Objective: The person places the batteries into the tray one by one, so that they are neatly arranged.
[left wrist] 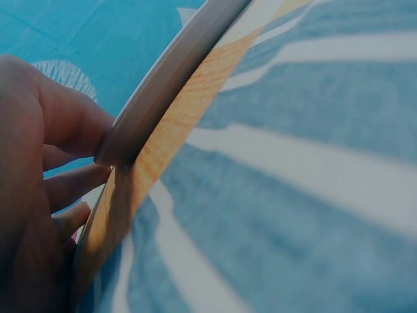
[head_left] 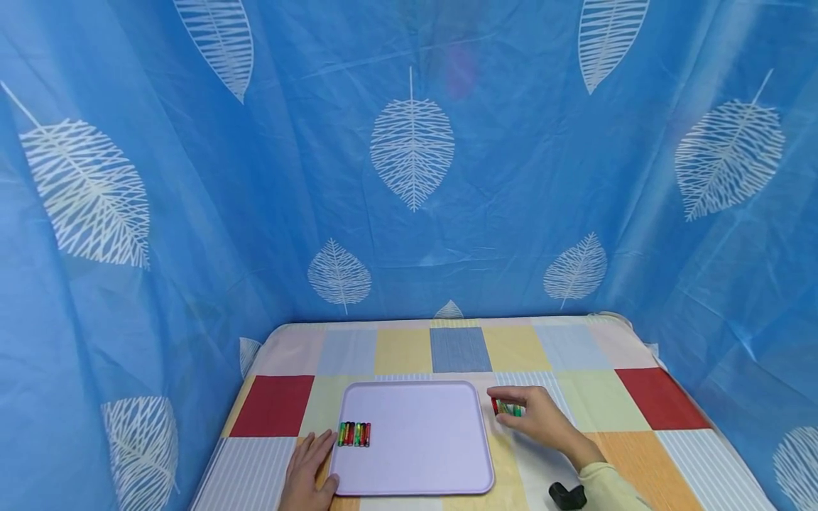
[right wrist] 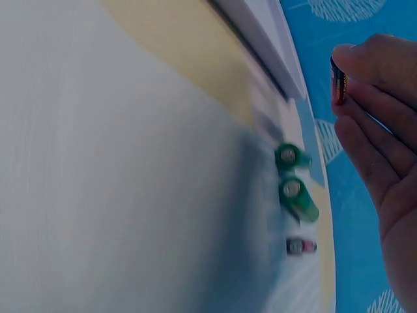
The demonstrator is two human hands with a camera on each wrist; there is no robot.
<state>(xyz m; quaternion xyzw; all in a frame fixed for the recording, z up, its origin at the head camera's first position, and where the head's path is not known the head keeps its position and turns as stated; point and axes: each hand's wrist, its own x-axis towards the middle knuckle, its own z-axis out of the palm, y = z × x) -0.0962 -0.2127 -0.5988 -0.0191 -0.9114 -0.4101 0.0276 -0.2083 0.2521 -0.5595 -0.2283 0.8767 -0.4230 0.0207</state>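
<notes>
A lavender tray (head_left: pixel 424 447) lies on the tablecloth, with several red and green batteries (head_left: pixel 354 434) side by side near its left edge. My left hand (head_left: pixel 309 468) rests at that edge, thumb and fingers touching the tray's rim (left wrist: pixel 153 98), its fingers loosely extended. Just right of the tray, my right hand (head_left: pixel 540 420) pinches a red-and-black battery (right wrist: pixel 338 83) between thumb and fingertips, raised off the cloth. Below it in the right wrist view lie two green batteries (right wrist: pixel 298 199) and a dark-and-red battery (right wrist: pixel 301 246), partly hidden by the hand in the head view.
A patchwork tablecloth (head_left: pixel 460 349) covers the table. Blue curtains (head_left: pixel 498 234) with white leaf prints enclose the back and both sides. A small black object (head_left: pixel 567 496) shows by my right wrist, close to the sleeve (head_left: pixel 610 486).
</notes>
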